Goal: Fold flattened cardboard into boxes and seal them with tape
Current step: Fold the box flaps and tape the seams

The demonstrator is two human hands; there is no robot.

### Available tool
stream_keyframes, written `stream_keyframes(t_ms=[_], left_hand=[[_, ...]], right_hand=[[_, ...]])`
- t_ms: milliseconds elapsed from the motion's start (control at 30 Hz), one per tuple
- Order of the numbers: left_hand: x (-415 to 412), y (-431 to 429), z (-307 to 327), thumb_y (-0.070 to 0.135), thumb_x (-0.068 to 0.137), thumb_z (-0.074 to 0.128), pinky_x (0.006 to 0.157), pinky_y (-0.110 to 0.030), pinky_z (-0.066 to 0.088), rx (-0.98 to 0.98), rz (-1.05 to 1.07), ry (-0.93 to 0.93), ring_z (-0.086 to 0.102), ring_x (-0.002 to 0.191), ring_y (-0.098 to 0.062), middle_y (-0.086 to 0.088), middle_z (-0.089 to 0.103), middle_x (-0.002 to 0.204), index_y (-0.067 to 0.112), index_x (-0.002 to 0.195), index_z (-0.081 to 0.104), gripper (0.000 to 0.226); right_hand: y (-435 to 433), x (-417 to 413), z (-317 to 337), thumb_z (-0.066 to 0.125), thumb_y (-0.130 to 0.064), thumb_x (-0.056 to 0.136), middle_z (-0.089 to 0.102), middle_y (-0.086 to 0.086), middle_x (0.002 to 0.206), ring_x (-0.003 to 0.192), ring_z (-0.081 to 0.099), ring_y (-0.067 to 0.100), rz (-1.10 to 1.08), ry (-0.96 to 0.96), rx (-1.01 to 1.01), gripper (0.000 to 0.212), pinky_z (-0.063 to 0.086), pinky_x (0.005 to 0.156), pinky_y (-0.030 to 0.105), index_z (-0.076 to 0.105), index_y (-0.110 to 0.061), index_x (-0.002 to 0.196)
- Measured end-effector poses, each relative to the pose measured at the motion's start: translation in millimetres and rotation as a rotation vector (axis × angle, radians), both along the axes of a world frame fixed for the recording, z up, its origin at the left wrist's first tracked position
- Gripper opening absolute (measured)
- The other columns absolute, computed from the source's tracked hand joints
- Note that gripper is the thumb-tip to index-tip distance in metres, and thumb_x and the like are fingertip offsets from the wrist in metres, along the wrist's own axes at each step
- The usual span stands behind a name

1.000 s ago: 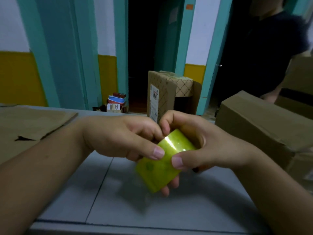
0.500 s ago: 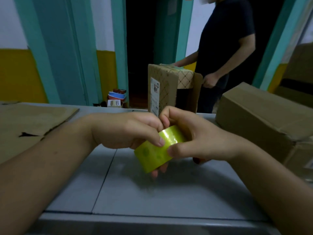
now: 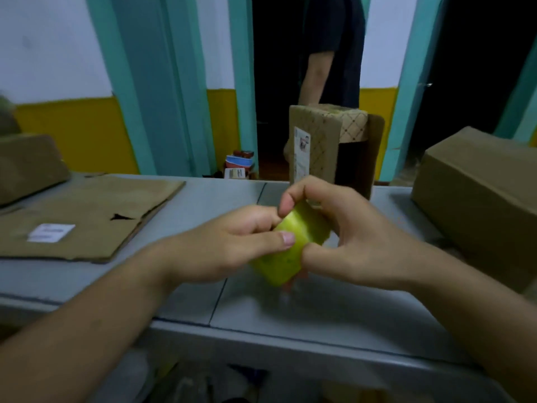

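Bystander [image 3: 331, 53] now farther left, behind open patterned box [image 3: 316, 135]; left hand [image 3: 232, 242] and right hand [image 3: 357, 237] around yellow tape roll [image 3: 308, 231]

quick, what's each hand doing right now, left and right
Left hand: closed on the yellow tape roll, thumb pressed on its side.
Right hand: also gripping the tape roll, fingers curled over it.

Grey table [image 3: 191, 219], flattened cardboard [image 3: 87, 219] left, closed box [image 3: 482, 199] right

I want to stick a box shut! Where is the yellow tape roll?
In the head view, the yellow tape roll is mid-frame above the grey table, held between the left hand and right hand.
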State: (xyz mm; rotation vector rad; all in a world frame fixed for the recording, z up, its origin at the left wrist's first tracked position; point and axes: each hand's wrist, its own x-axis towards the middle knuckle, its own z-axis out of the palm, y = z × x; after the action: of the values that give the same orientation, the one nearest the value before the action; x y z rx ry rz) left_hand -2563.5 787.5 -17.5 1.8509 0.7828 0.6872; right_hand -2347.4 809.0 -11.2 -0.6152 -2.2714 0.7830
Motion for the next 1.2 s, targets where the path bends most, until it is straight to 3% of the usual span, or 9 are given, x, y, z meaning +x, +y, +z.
stream_keyframes(t_ms=[133,267,367,500,567,767,867,1200], left_hand=[[0,-11,-18,0.016,0.101,0.048,0.079,-0.023,0.057,-0.011,0.066,-0.112,0.073,0.088,-0.010,0.001,0.077,0.092,0.009,0.106,0.067,0.021],[1,-12,-19,0.017,0.103,0.046,0.081,-0.023,0.057,0.015,0.033,-0.094,0.072,0.092,-0.011,0.000,0.076,0.096,0.008,0.108,0.067,0.024],[0,-12,-21,0.019,0.104,0.045,0.082,-0.025,0.057,0.017,0.034,-0.085,0.070,0.093,-0.011,0.000,0.074,0.096,0.009,0.109,0.066,0.023],[-3,-8,-25,0.025,0.105,0.047,0.089,-0.037,0.059,0.011,0.035,-0.059,0.069,0.097,-0.023,-0.019,0.070,0.104,0.000,0.116,0.063,0.032],[-3,-7,-25,0.027,0.105,0.047,0.089,-0.037,0.059,0.003,0.017,-0.057,0.071,0.098,-0.024,-0.016,0.071,0.105,-0.003,0.118,0.062,0.036],[-3,-6,-25,0.031,0.103,0.047,0.094,-0.042,0.059,0.036,-0.010,-0.048,0.070,0.102,-0.024,-0.008,0.073,0.108,0.010,0.116,0.066,0.030],[-2,-7,-24,0.030,0.103,0.047,0.090,-0.036,0.058,0.025,-0.039,-0.062,0.070,0.099,-0.019,-0.005,0.073,0.105,0.011,0.114,0.066,0.029],[-3,-5,-26,0.032,0.104,0.048,0.093,-0.037,0.057,0.034,-0.031,-0.041,0.069,0.102,-0.023,-0.009,0.072,0.109,0.004,0.119,0.064,0.036]], right_hand=[[0,-4,-4,0.075,-0.010,0.080,0.062,0.006,0.107,0.091,0.067,0.026,0.041,-0.001,-0.014,0.037,0.058,0.074,0.055,0.064,-0.022,0.113],[1,-1,-3,0.074,-0.005,0.081,0.061,0.009,0.111,0.097,0.066,0.030,0.083,-0.009,-0.021,0.037,0.056,0.078,0.057,0.066,-0.019,0.115],[1,-1,-4,0.073,-0.004,0.078,0.059,0.007,0.110,0.097,0.063,0.027,0.087,0.001,-0.029,0.039,0.056,0.078,0.051,0.066,-0.019,0.114],[1,-6,-8,0.076,-0.009,0.078,0.058,0.003,0.106,0.091,0.062,0.019,0.066,0.006,-0.016,0.036,0.052,0.071,0.032,0.063,-0.021,0.110],[1,-6,-7,0.075,-0.013,0.078,0.058,0.002,0.105,0.090,0.061,0.018,0.055,-0.001,-0.010,0.034,0.052,0.069,0.028,0.062,-0.023,0.107],[6,0,-3,0.070,-0.010,0.077,0.058,0.008,0.108,0.093,0.061,0.026,0.114,-0.024,-0.032,0.035,0.054,0.072,0.044,0.065,-0.018,0.111],[7,3,-2,0.070,-0.009,0.077,0.057,0.010,0.111,0.096,0.061,0.029,0.151,-0.024,-0.059,0.036,0.055,0.075,0.049,0.066,-0.016,0.113],[9,2,-3,0.072,-0.002,0.077,0.057,0.009,0.111,0.097,0.062,0.026,0.151,-0.038,-0.048,0.038,0.055,0.076,0.039,0.065,-0.015,0.112]])
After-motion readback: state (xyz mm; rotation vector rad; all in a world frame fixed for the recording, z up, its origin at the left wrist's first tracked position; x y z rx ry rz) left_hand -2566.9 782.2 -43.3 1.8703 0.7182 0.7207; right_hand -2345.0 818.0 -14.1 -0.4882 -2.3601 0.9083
